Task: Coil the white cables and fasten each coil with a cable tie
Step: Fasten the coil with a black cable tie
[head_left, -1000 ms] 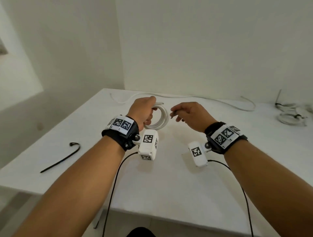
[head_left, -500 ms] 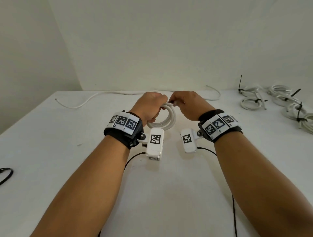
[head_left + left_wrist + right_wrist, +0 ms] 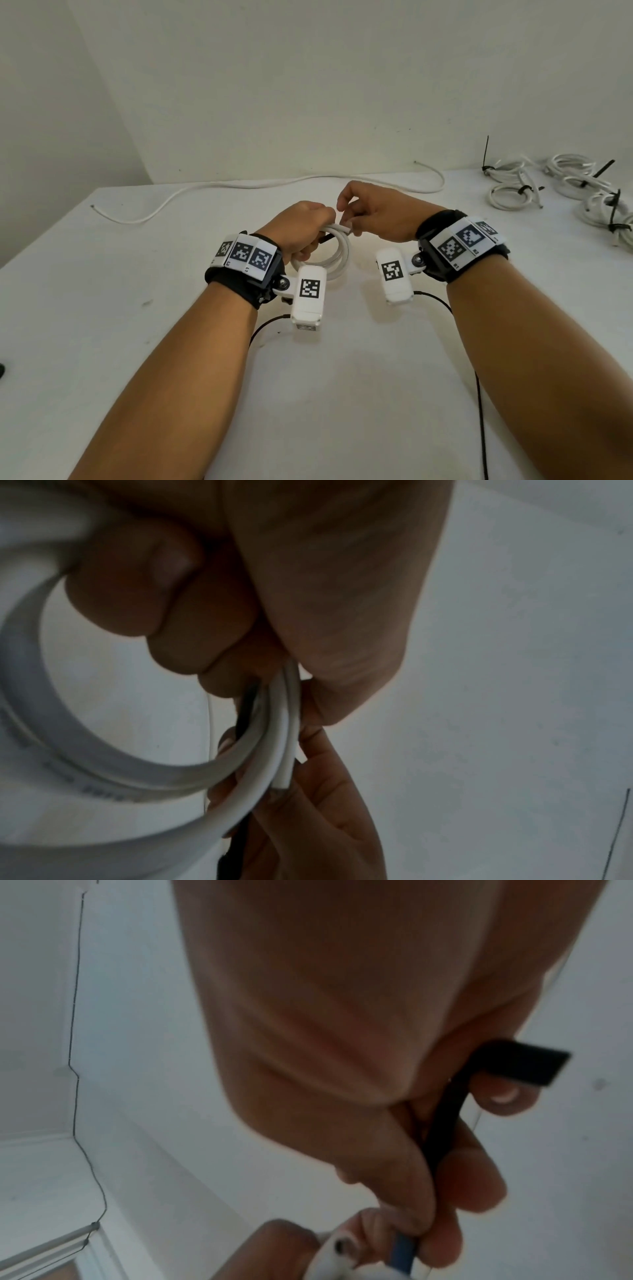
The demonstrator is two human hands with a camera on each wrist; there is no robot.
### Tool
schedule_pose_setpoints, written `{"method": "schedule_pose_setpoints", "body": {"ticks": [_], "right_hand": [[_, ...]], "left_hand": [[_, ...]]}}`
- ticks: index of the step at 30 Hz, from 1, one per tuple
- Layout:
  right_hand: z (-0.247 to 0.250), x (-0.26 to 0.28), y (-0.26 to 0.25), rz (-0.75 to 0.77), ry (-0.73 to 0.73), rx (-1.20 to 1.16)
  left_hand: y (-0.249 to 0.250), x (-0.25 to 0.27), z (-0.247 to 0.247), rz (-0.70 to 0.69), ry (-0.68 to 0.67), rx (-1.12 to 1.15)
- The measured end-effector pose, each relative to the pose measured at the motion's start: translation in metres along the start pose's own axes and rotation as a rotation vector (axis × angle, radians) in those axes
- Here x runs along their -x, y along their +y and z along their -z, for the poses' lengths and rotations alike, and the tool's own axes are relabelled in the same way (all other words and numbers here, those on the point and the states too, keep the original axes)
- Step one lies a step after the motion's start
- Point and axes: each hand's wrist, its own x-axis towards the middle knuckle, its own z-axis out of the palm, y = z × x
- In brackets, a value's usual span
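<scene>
My left hand [image 3: 308,236] grips a small coil of white cable [image 3: 340,255] just above the table, fingers curled round its top [image 3: 205,631]. The cable's cut end [image 3: 346,226] lies at the top of the coil [image 3: 51,723]. Right beside it, my right hand [image 3: 347,219] pinches a black cable tie [image 3: 441,1123] between thumb and fingers, against the coil's top. A short black piece of the tie [image 3: 327,236] shows under my left hand and runs inside the loop [image 3: 245,712]. How far round the coil the tie goes is hidden.
A long loose white cable [image 3: 239,185] lies along the back of the white table [image 3: 342,394]. Several tied coils [image 3: 507,195] are heaped at the back right. A black object [image 3: 1,370] shows at the far left edge. Thin black wires [image 3: 479,411] trail from my wrist cameras.
My right hand, apart from the coil a second ago, has closed in on its top beside my left hand. The head view has swung right, bringing the tied coils into sight.
</scene>
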Motion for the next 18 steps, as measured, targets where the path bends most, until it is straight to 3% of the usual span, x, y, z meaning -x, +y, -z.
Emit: {"method": "schedule_pose_setpoints", "body": {"ticks": [6, 18], "right_hand": [[0.001, 0.000, -0.002, 0.017, 0.088, -0.046], [0.000, -0.007, 0.002, 0.059, 0.310, -0.246]], "left_hand": [[-0.002, 0.000, -0.001, 0.027, -0.025, -0.108], [-0.007, -0.003, -0.007, 0.028, -0.032, 0.057]]}}
